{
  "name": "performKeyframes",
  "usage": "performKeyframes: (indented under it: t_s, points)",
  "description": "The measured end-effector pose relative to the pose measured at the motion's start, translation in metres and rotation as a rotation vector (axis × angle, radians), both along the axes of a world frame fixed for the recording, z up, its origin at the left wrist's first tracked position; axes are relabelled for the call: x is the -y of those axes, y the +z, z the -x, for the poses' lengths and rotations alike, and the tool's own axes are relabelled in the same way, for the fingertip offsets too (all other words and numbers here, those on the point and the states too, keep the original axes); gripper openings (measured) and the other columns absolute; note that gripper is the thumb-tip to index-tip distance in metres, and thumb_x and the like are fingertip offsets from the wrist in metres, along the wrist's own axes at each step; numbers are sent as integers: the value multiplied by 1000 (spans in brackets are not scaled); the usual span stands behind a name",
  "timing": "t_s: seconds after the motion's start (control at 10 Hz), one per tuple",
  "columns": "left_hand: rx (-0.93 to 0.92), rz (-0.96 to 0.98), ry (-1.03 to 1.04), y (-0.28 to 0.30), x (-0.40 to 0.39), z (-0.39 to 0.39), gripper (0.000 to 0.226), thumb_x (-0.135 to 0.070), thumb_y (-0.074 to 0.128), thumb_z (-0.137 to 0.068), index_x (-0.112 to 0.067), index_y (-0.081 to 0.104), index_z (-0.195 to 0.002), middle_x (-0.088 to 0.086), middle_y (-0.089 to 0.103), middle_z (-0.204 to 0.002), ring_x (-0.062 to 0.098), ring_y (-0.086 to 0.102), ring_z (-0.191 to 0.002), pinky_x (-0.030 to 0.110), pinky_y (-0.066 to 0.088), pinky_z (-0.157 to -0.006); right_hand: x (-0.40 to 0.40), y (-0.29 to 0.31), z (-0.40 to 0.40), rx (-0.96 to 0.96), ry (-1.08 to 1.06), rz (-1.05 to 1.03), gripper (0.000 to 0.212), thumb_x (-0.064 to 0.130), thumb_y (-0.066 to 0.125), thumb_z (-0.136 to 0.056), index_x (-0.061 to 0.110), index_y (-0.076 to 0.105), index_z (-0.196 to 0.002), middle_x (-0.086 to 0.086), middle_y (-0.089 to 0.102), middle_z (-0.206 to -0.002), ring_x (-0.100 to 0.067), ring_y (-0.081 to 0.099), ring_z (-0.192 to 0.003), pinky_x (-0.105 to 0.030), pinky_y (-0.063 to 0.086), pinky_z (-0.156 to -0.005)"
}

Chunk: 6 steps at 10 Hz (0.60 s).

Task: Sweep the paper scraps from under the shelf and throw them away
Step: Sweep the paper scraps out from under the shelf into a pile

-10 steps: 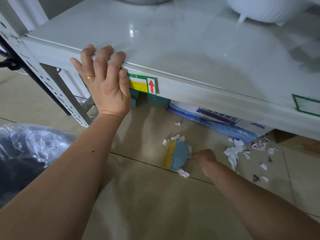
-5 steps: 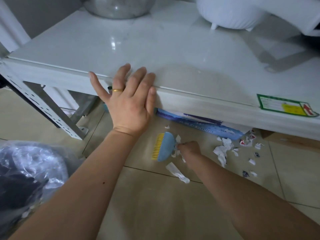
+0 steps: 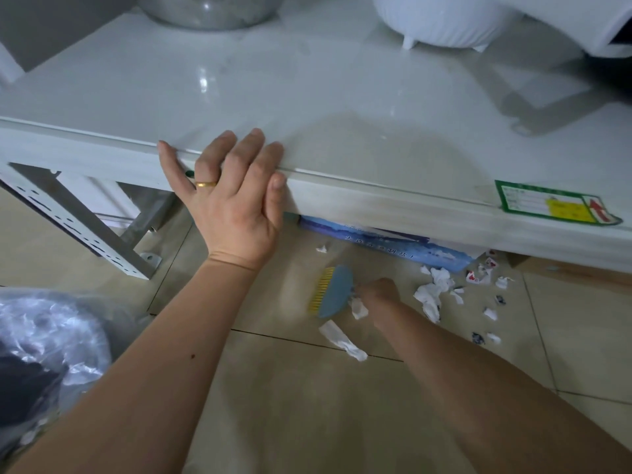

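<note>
Nearest, bare floor tiles [image 3: 307,405] lie open between the forearms. Farther in, the right hand [image 3: 381,290] is closed around the blue brush [image 3: 333,291], paper scraps [image 3: 432,295] scattered beside it by the shelf's front edge. The left hand [image 3: 232,206] lies flat, fingers spread, gripping nothing, on the shelf [image 3: 342,114] edge.

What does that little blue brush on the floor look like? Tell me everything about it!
The brush is small, with a rounded blue head that looks like plastic and a row of yellow bristles along its left edge. It is low at the tiled floor, just in front of the shelf. The right hand grips it from the right, hiding the handle. White paper scraps lie close beside and below it.
</note>
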<state>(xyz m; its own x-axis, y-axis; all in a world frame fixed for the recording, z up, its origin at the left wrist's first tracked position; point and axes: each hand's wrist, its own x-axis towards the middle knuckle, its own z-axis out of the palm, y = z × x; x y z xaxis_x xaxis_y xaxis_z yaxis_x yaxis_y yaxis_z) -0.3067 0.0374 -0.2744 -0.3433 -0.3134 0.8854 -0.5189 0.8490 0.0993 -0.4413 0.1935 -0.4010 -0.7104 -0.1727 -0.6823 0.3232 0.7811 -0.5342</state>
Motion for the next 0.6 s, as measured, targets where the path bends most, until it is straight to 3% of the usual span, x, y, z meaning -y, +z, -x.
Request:
performKeyframes:
  t_s: [0.1, 0.2, 0.3, 0.4, 0.5, 0.6]
  points:
    - [2, -6, -3, 2, -2, -1, 41, -34, 24, -101, -20, 63, -107, 1, 69, -110, 22, 51, -110, 66, 14, -102, -28, 3, 11, -34, -16, -75, 29, 14, 62, -90, -8, 63, -108, -19, 62, -89, -24, 53, -76, -29, 41, -66]
    - [-3, -14, 3, 3, -3, -1, 43, -34, 24, -102, -19, 64, -106, 1, 69, -110, 22, 50, -111, 67, 15, -101, -49, 12, 17, -53, -56, -108, 14, 15, 60, -91, 3, 55, -90, -7, 45, -62, -20, 47, -61, -27, 38, -56]
    - [-20, -8, 10, 0, -3, -1, 44, -33, 25, -102, -17, 65, -105, 2, 69, -109, 23, 50, -110, 67, 14, -101, -54, 18, 21, -68, -134, -33, 17, 15, 64, -89, 2, 54, -86, -5, 44, -59, -16, 43, -53, -28, 38, -54]
    - [-39, 7, 12, -3, -2, 1, 43, -33, 24, -101, -18, 64, -105, 2, 69, -108, 23, 50, -110, 67, 14, -101, -30, 22, 16, -17, -193, 77, 22, 15, 64, -87, -7, 66, -93, -7, 53, -61, -15, 45, -49, -26, 42, -54]
    - [-61, 20, 17, -3, 0, 4, 42, -34, 23, -101, -18, 63, -105, 2, 70, -107, 23, 51, -109, 65, 13, -101, 0, 16, 9, 33, -148, 158, 34, 15, 61, -88, -7, 64, -115, -11, 58, -67, -20, 50, -54, -27, 39, -50]
    - [-77, 36, 19, -5, 2, 6, 42, -34, 23, -101, -19, 61, -105, 3, 70, -106, 23, 52, -109, 63, 12, -103, 27, 5, 0, 50, -149, 201, 39, 14, 49, -95, -5, 53, -129, -22, 61, -123, -31, 61, -105, -21, 37, -55]
